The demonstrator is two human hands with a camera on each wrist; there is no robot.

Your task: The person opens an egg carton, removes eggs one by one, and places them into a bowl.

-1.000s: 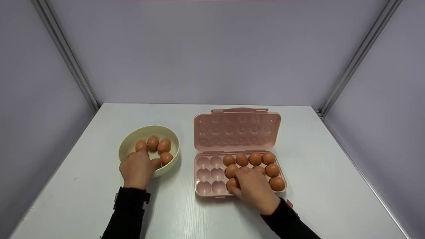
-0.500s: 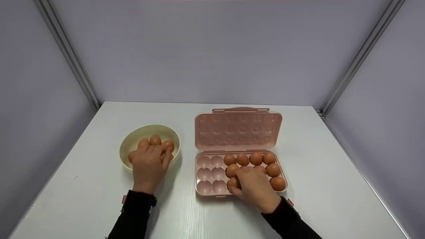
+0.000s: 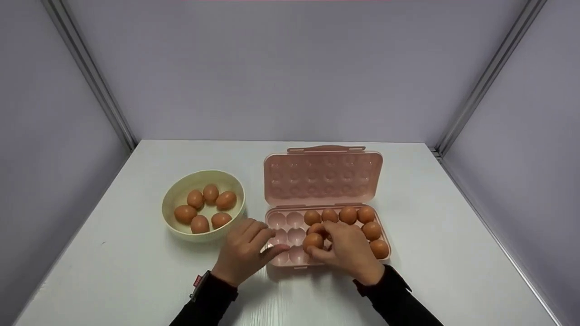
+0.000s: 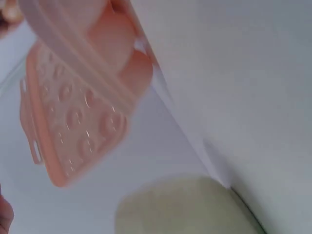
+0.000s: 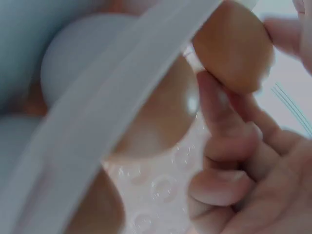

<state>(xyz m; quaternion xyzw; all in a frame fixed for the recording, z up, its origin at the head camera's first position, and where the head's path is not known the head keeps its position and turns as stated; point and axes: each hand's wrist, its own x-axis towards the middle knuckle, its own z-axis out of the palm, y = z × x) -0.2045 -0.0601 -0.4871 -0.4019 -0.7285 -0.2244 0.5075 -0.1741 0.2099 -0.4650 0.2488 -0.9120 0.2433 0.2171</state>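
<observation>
My right hand (image 3: pixel 351 251) pinches a brown egg (image 3: pixel 312 243) between thumb and fingertips, over the front row of a pink egg carton (image 3: pixel 323 179). The same held egg (image 5: pixel 235 46) shows up close in the right wrist view, with the other fingers (image 5: pixel 219 187) curled below it. Brown eggs fill cups on the carton's right side; my right hand hides some. My left hand (image 3: pixel 244 249) hovers by the carton's left end, fingers loosely bent and thumb stretched out over the bare cups (image 3: pixel 297 236), with nothing seen in it.
A pale yellow-green bowl (image 3: pixel 171 206) with several brown eggs (image 3: pixel 185 213) stands to the left on the white table (image 3: pixel 113 262). The carton's lid is raised at the back. Grey panels (image 3: pixel 281 72) enclose the table at the back and sides.
My left hand has left the bowl and moved right to the carton's left end, uncovering the eggs. My right hand has raised the front-row egg a little.
</observation>
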